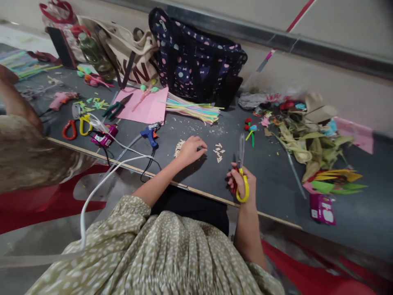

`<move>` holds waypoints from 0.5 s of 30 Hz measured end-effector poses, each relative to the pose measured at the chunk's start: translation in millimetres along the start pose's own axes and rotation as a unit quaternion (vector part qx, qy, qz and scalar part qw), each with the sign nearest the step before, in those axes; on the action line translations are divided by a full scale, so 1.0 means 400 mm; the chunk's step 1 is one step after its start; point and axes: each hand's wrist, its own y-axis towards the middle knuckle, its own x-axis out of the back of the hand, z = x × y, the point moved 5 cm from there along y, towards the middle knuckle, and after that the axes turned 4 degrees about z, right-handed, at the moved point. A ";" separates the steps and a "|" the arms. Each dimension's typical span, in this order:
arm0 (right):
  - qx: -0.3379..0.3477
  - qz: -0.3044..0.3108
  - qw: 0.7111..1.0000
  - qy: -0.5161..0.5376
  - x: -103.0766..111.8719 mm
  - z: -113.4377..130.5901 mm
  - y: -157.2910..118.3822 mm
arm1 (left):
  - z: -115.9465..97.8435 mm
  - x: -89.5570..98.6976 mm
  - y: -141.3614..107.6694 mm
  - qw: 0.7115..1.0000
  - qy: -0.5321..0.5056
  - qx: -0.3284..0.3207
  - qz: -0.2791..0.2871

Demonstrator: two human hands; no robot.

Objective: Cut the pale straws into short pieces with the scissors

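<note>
My right hand [244,184] is wrapped round the handles of scissors [241,151], one handle yellow and the other red; the blades point away from me. On the dark table, my left hand [193,150] is bent over beside a pile of small beige pieces [179,147], part of which it hides. Its fingers are curled together near a small dark thing at the fingertips, too small to name. Between my two hands lies a smaller group of beige pieces [219,152].
A blue glue gun [150,135] and white cable [104,172] lie left. Pipe cleaners [196,110], pink paper [144,107] and a dark patterned bag [196,57] stand behind. Dried husks [310,147] are right. Another person's arm [21,102] is far left.
</note>
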 end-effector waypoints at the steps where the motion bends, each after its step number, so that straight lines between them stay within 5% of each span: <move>1: -0.016 0.019 0.999 0.042 -0.006 -0.001 -0.001 | -0.009 -0.018 0.014 1.000 0.017 -0.018 0.020; 5: -0.085 0.071 0.980 0.163 -0.020 -0.034 -0.002 | -0.022 -0.069 0.059 0.996 0.046 -0.056 0.059; 15: -0.046 0.065 0.967 0.242 -0.022 -0.076 -0.012 | -0.016 -0.142 0.104 0.959 0.234 -0.092 0.130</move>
